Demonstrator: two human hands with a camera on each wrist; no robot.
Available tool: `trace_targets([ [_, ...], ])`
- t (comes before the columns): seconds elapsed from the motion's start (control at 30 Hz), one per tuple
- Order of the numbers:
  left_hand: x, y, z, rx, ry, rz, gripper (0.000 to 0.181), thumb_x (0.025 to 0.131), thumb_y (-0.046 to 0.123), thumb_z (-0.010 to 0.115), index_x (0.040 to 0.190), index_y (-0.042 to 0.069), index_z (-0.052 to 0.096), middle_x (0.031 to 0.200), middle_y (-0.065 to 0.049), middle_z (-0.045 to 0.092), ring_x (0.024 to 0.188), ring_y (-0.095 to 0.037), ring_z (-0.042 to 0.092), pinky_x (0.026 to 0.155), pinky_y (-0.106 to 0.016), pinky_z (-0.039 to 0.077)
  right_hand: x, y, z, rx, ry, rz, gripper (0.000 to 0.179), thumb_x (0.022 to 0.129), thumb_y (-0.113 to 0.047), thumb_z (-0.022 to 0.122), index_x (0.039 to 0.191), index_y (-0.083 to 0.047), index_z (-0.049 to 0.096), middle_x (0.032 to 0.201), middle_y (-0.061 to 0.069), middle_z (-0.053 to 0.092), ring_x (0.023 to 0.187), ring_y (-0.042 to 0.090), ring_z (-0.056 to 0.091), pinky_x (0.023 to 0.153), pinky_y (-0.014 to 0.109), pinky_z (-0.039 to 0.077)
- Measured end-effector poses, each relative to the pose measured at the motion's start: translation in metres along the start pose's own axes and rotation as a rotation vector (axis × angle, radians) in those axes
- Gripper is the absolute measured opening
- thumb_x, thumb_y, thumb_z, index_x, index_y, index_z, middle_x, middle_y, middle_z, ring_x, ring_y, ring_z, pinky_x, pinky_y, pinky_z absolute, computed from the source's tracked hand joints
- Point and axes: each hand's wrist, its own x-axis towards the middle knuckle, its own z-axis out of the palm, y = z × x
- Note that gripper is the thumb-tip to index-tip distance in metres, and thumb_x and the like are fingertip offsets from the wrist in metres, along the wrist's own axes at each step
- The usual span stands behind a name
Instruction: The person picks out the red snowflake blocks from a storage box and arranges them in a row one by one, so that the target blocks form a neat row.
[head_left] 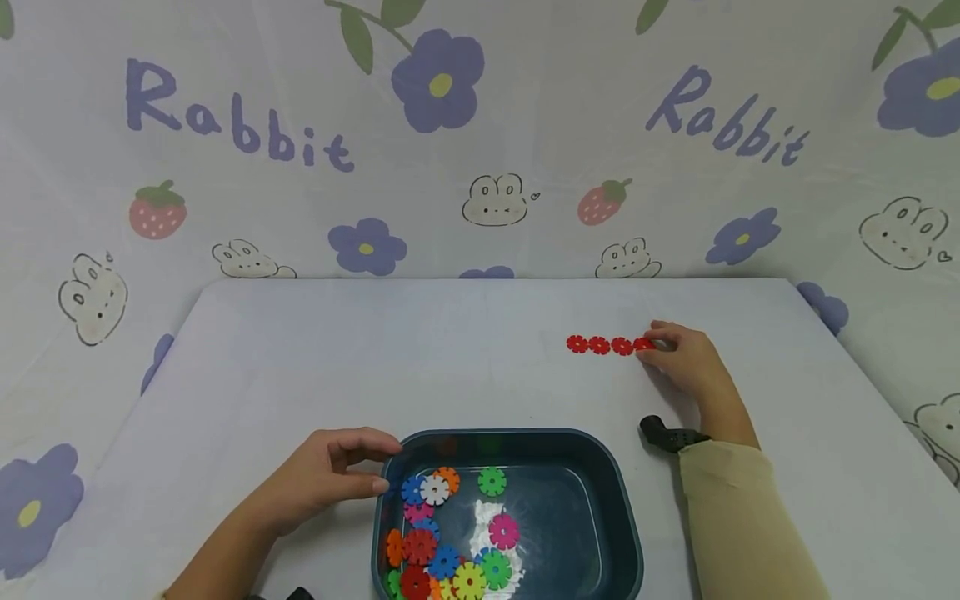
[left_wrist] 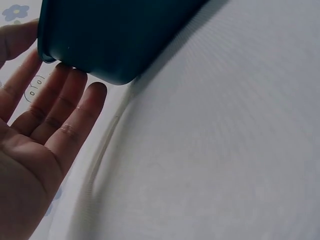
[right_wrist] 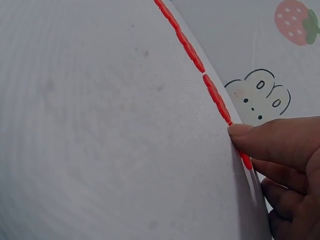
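Observation:
Several red notched snowflake discs (head_left: 599, 345) lie flat in a straight row near the far right of the table. My right hand (head_left: 686, 358) pinches the disc at the row's right end (right_wrist: 246, 160) between thumb and forefinger, close to its neighbour (right_wrist: 217, 99). The fingers partly cover that disc. My left hand (head_left: 337, 475) touches the left rim and far corner of a dark teal plastic tub (head_left: 600, 454), its fingers (left_wrist: 75, 130) fairly straight along the tub's outside wall. Inside the tub, mostly on its left side, are loose snowflake discs in red, blue, green (head_left: 492, 481), yellow (head_left: 469, 581), pink, orange and white.
The white tabletop (head_left: 337, 350) meets a patterned cloth backdrop (head_left: 525, 125) along its far edge. A black wrist camera (head_left: 667, 435) sits on the right wrist, low over the table beside the tub. The tub stands at the near middle.

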Motion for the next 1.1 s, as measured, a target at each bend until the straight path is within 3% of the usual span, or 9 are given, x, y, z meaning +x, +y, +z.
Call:
trace_targets([
  [0.4,-0.004,-0.009,0.001,-0.031,-0.002,0.035,0.033,0.090,0.013,0.070,0.122,0.009,0.065,0.125,-0.011,0.066,0.119,-0.024,0.059,0.094,-0.031,0.054,0.000,-0.009,-0.003,0.009,-0.017,0.007,0.048,0.095,-0.027,0.063,0.137,-0.006,0.056,0.154,0.016,0.040,0.145,0.042,0.026,0.112,0.062,0.031],
  [0.53,-0.005,-0.011,0.001,-0.058,-0.004,0.038,0.034,0.090,0.011,0.070,0.123,0.007,0.065,0.125,-0.013,0.066,0.118,-0.026,0.060,0.093,-0.033,0.055,-0.002,-0.022,-0.009,0.027,-0.005,0.017,0.051,0.097,-0.035,0.059,0.141,-0.011,0.053,0.155,0.015,0.039,0.146,0.043,0.025,0.109,0.064,0.033],
  [0.63,-0.005,-0.011,0.001,-0.066,-0.003,0.041,0.034,0.090,0.010,0.069,0.123,0.006,0.065,0.125,-0.013,0.065,0.116,-0.026,0.061,0.092,-0.034,0.056,-0.009,-0.040,-0.019,0.083,0.011,-0.020,0.056,0.096,-0.042,0.059,0.144,-0.014,0.051,0.155,0.014,0.040,0.146,0.042,0.026,0.108,0.065,0.034],
  [0.73,-0.004,-0.010,0.000,-0.049,0.009,0.047,0.033,0.090,0.010,0.070,0.122,0.007,0.065,0.125,-0.012,0.066,0.116,-0.025,0.062,0.091,-0.033,0.056,-0.025,-0.067,-0.032,0.170,0.043,-0.123,0.056,0.095,-0.045,0.061,0.142,-0.014,0.054,0.148,0.013,0.050,0.140,0.033,0.041,0.108,0.054,0.041],
  [0.87,-0.001,-0.009,-0.002,-0.022,0.016,0.051,0.032,0.089,0.010,0.071,0.121,0.009,0.066,0.125,-0.010,0.066,0.118,-0.024,0.061,0.092,-0.032,0.055,-0.056,-0.112,-0.041,0.303,0.042,-0.382,0.042,0.093,-0.031,0.067,0.131,-0.012,0.063,0.129,0.011,0.065,0.116,0.017,0.064,0.094,0.025,0.053],
  [0.93,0.000,-0.007,-0.002,-0.015,0.010,0.053,0.032,0.089,0.010,0.071,0.121,0.008,0.066,0.125,-0.010,0.066,0.119,-0.025,0.060,0.093,-0.031,0.055,-0.072,-0.133,-0.038,0.355,-0.030,-0.550,0.034,0.093,-0.018,0.069,0.125,-0.009,0.066,0.121,0.011,0.069,0.106,0.013,0.068,0.087,0.019,0.054],
  [1.0,0.000,-0.007,-0.002,-0.010,0.006,0.057,0.032,0.089,0.010,0.071,0.121,0.008,0.066,0.126,-0.011,0.066,0.120,-0.026,0.060,0.093,-0.031,0.054,-0.086,-0.153,-0.030,0.387,-0.154,-0.697,0.031,0.091,-0.009,0.069,0.122,-0.006,0.067,0.118,0.012,0.070,0.104,0.013,0.069,0.086,0.022,0.056],
  [1.1,0.000,-0.007,-0.001,-0.015,0.001,0.060,0.033,0.089,0.011,0.071,0.121,0.008,0.066,0.126,-0.012,0.065,0.120,-0.028,0.060,0.093,-0.031,0.055,-0.100,-0.178,-0.010,0.407,-0.379,-0.827,0.032,0.089,-0.005,0.070,0.121,-0.005,0.067,0.115,0.010,0.071,0.102,0.016,0.070,0.086,0.029,0.058],
])
